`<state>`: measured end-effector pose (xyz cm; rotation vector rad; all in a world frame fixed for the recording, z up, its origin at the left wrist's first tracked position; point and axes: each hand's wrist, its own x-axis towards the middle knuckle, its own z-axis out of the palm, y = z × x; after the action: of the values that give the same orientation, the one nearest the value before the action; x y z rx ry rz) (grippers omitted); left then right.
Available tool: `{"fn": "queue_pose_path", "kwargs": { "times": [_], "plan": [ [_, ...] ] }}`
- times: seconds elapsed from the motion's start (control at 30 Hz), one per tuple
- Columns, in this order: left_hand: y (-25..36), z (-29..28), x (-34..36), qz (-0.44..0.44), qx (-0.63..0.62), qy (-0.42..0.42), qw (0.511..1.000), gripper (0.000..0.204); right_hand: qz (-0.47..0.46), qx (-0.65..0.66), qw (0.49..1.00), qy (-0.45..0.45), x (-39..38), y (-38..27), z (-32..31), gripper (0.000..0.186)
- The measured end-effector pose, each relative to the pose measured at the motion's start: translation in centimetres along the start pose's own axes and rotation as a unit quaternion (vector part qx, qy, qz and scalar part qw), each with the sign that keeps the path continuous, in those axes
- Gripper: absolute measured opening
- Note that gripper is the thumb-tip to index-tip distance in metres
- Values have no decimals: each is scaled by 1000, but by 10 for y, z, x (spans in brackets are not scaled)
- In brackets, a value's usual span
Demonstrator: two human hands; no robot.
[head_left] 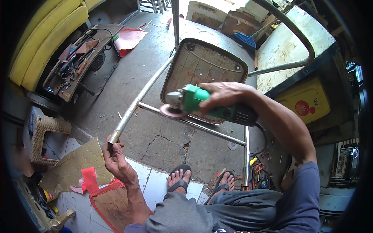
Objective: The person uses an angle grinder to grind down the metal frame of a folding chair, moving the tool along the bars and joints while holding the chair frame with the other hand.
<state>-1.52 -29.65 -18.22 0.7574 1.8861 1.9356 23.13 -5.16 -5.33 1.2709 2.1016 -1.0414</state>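
A metal chair frame (142, 93) of worn, tarnished tubing lies tipped in front of me, its rusty seat pan (210, 64) showing its underside. My left hand (119, 161) is closed around the open end of one tubular leg. A green angle grinder (193, 101) is gripped in my right hand (223, 93). Its pinkish disc (173, 112) is over the crossbar (211, 134) near the left leg; whether they touch, I cannot tell. Fingers of the right hand wrap over the top of the tool's body.
At left stand a low bench with hand tools (79, 66), yellow padded panels (50, 42) and a woven-look plastic stool (42, 132). Cardboard (74, 167) lies beside my left arm. Cables (258, 171) lie by the right leg. A worn table (289, 46) and a blue rake head (245, 39) are at right.
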Motion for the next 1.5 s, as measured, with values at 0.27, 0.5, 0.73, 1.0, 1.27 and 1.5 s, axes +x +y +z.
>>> {"fn": "queue_pose_path", "kwargs": {
  "times": [0.27, 0.5, 0.73, 1.0, 1.27, 1.5],
  "plan": [
    [-5, 8, -4, 16, 3, 17, 1000, 35, 110, 52, 991, -51, -123, 99, 21, 85],
    [-2, 10, -4, 13, 7, 10, 1000, 34, 101, 84, 990, -57, -108, 99, 23, 85],
    [-1, -5, 1, 5, 18, -12, 1000, 36, -27, 16, 999, -5, -4, -3, 0, 80],
    [-6, -5, 1, 17, 30, -12, 999, 37, -74, -44, 995, 51, -14, -37, 1, 74],
    [-15, -22, 3, 54, 103, -37, 992, 32, 47, -224, 967, 107, -134, 10, 46, 59],
    [-10, -29, -58, 199, 178, -210, 941, 36, 205, -172, 892, 365, -247, 80, 111, 66]
  ]
}}
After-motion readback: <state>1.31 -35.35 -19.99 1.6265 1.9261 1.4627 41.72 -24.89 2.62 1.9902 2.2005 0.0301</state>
